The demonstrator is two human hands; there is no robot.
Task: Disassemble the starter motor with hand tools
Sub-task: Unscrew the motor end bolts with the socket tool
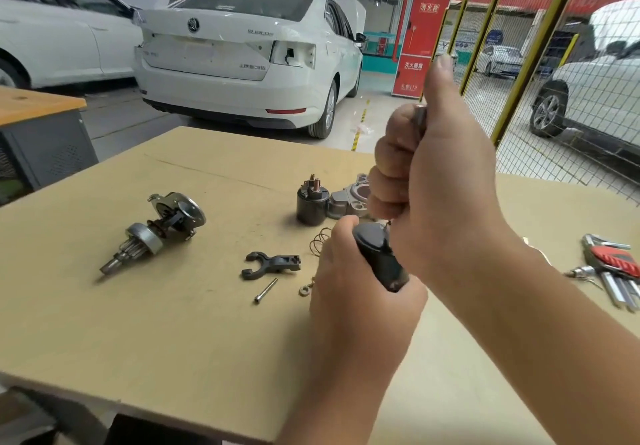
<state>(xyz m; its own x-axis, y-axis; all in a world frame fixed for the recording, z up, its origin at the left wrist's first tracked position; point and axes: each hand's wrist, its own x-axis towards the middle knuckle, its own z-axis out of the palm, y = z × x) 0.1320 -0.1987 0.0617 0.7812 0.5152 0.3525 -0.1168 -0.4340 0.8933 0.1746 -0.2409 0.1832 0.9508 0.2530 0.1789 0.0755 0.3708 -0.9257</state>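
My left hand (356, 292) grips a black cylindrical motor part (379, 257) held above the table. My right hand (436, 185) is fisted round a tool handle (420, 117), thumb up, with the tool's tip down on the top of that black part. On the table lie the pinion and armature assembly (159, 230), a black shift fork (270, 262), a long bolt (266, 290), a washer (304, 290), a spring (320, 240), the dark solenoid (311, 204) and the grey aluminium nose housing (349, 198), partly hidden behind my right hand.
A folding hex key set with a red holder (613, 264) and a small metal bit (578, 273) lie at the table's right edge. The cardboard-covered table (173, 323) ends close in front. White cars, a grey cabinet (41, 146) and a mesh fence (540, 63) stand beyond.
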